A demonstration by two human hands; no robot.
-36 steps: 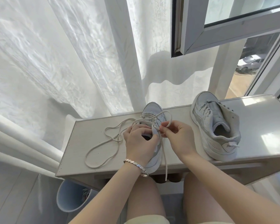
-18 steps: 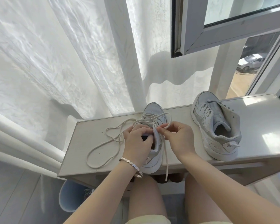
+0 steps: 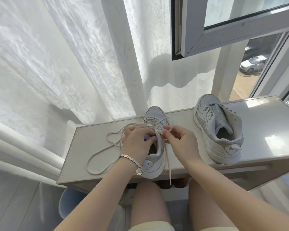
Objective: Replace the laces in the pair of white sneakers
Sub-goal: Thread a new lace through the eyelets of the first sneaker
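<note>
Two white sneakers stand on a pale narrow table (image 3: 83,147). The near sneaker (image 3: 154,162) sits between my hands, toe pointing away. A cream lace (image 3: 105,145) runs through its front eyelets, loops out to the left on the tabletop, and one end hangs over the table's front edge. My left hand (image 3: 137,144) grips the sneaker's collar and tongue. My right hand (image 3: 180,144) pinches the lace at an upper eyelet on the right side. The second sneaker (image 3: 217,129) stands to the right, its lace threaded only through the front eyelets.
White curtains (image 3: 57,64) hang behind the table. An open window frame (image 3: 207,39) juts out above the right side. A pale blue bin (image 3: 70,204) sits under the table's left end. My bare knees are below the front edge.
My hands stay on the near sneaker. The left hand has slid slightly forward along the collar, uncovering the heel; the right fingers have shifted a little on the lace at the eyelet.
</note>
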